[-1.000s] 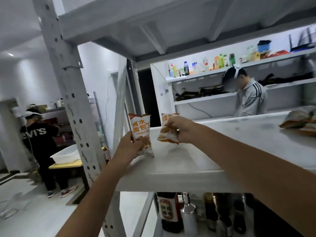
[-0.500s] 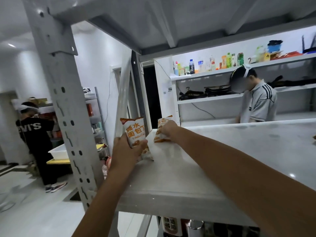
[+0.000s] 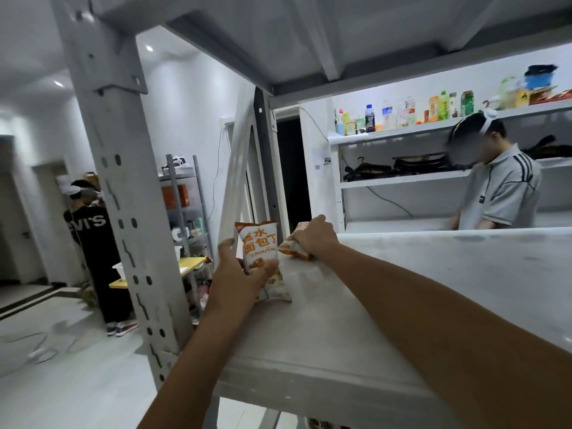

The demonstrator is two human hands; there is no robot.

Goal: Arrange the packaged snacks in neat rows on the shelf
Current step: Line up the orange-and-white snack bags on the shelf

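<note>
My left hand (image 3: 240, 275) holds an upright white-and-orange crouton packet (image 3: 259, 246) at the left end of the white shelf (image 3: 433, 274), its bottom resting on the shelf board. Just behind it, my right hand (image 3: 314, 236) presses a second orange-and-white snack packet (image 3: 291, 250) flat near the shelf's far left corner. That packet is mostly covered by my fingers. Both my forearms reach in from the bottom of the view.
A grey perforated upright post (image 3: 123, 196) stands left of the shelf, with the upper shelf board (image 3: 340, 32) low overhead. One person in a black shirt (image 3: 93, 236) stands at far left, and another in a grey shirt (image 3: 501, 193) behind the shelf. Bottles line a wall shelf (image 3: 433, 125).
My view has shifted left and closer. My right hand has carried its packet farther back and pressed it down by the far left corner. My left hand still holds its packet upright.
</note>
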